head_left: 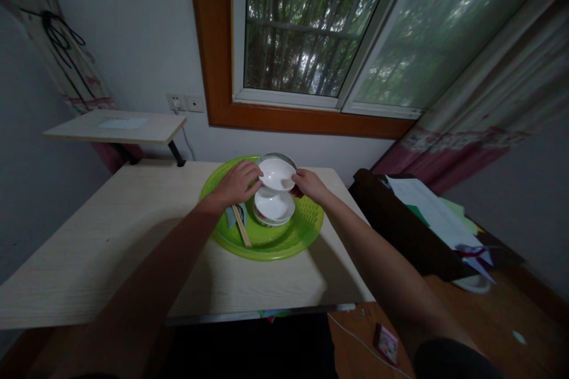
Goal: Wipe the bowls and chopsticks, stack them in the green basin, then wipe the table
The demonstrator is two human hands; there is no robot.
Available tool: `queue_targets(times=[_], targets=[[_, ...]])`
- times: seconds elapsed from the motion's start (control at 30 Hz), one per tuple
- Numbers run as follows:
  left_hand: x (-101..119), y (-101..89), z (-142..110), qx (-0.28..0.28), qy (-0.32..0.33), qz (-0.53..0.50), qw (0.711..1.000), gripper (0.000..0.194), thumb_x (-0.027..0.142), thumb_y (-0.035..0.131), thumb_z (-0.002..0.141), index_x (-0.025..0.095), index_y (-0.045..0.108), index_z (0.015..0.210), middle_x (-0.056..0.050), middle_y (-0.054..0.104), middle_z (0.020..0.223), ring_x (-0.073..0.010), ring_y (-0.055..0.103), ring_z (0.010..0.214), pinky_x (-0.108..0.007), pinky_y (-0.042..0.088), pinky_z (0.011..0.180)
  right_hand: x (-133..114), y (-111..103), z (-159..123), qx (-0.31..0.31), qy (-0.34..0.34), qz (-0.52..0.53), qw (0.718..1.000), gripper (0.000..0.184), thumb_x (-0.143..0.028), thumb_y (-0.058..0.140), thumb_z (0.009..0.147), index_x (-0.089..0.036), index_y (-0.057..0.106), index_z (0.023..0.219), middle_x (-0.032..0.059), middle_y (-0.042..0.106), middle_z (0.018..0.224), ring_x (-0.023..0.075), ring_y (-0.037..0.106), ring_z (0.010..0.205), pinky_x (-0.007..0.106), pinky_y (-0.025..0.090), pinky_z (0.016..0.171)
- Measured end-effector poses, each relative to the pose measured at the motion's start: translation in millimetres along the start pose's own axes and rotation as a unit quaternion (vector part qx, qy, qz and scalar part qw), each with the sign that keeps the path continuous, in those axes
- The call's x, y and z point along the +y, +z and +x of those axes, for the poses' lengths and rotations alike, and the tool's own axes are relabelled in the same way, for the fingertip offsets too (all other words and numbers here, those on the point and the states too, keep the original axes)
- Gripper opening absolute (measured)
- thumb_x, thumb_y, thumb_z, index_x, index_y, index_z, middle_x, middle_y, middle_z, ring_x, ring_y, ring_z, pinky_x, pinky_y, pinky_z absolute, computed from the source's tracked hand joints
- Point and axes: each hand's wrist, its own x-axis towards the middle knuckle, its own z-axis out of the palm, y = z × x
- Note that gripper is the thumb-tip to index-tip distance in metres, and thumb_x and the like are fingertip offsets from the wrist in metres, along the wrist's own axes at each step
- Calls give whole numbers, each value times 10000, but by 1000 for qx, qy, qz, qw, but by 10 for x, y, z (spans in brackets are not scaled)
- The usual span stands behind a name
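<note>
A white bowl (276, 173) is held between my two hands, a little beyond a stack of white bowls (274, 206). My left hand (240, 181) has its fingers on the bowl's left rim. On the opposite side, my right hand (309, 184) pinches the right rim. Behind it shows the grey rim of a metal bowl or pan (287, 157), mostly hidden. Everything sits in or over a round green plastic basket (271, 253). Wooden chopsticks (242, 227) lie at its left side, across a grey-blue cloth (232, 218).
The basket stands on a pale wooden table (133, 249) below a window (320, 29). A small raised shelf (118, 126) stands at the back left. To the right, papers (429, 210) lie on a dark brown piece of furniture (400, 231). A white cable (364, 343) crosses the floor.
</note>
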Motion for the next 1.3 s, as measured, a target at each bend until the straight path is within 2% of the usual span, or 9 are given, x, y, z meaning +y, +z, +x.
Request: queue_targets(times=[0.23,0.37,0.47,0.77,1.07,1.2,1.3], targets=[[-33,66,-4,-3,1,10,1000,255,230,504,968,165,664,1156,-120,650,1166,-270,548,1142,-443,475,1019,131,-99,-72,-11,-11,-3,1000,176,-145,418,906,-169,554,797,32,646,568,133,599,452,192,438,440],[-57,94,-26,-11,2,13,1000,341,110,525,879,156,645,1195,-127,647,1175,-273,556,1175,-428,484,1026,122,-107,-134,-34,-1,10,999,159,-131,418,900,-176,533,799,15,615,546,129,581,447,193,424,429],[-68,112,-38,-30,-6,14,999,378,77,515,864,165,635,1212,-125,652,1189,-268,575,1185,-423,492,1020,113,-97,-185,-66,2,18,998,154,-123,410,908,-176,526,821,4,601,547,123,577,454,188,423,437],[-35,98,-29,-66,-56,2,996,258,168,468,964,181,642,1154,-101,704,1135,-235,657,1069,-373,527,908,175,-16,-232,-122,-29,-2,992,127,-132,415,900,-182,529,875,-4,602,568,141,556,469,224,436,456],[-54,138,-46,-108,-89,-22,990,305,242,430,1001,198,644,1214,-101,735,1176,-229,691,1043,-367,518,919,188,43,-247,-144,-25,-38,989,142,-112,429,899,-162,560,922,2,617,566,133,566,475,204,443,485],[-45,135,-46,-114,-92,-32,989,294,280,431,1007,216,653,1189,-92,746,1137,-225,696,1015,-360,516,904,200,44,-250,-147,-17,-82,986,177,-133,427,925,-142,594,983,26,668,601,138,590,489,203,458,501],[-33,129,-44,-118,-99,-40,987,292,304,443,1004,217,646,1196,-91,747,1112,-225,693,997,-352,515,883,212,32,-246,-151,-35,-119,981,210,-141,413,935,-138,609,1010,38,698,638,141,605,494,210,465,517]])
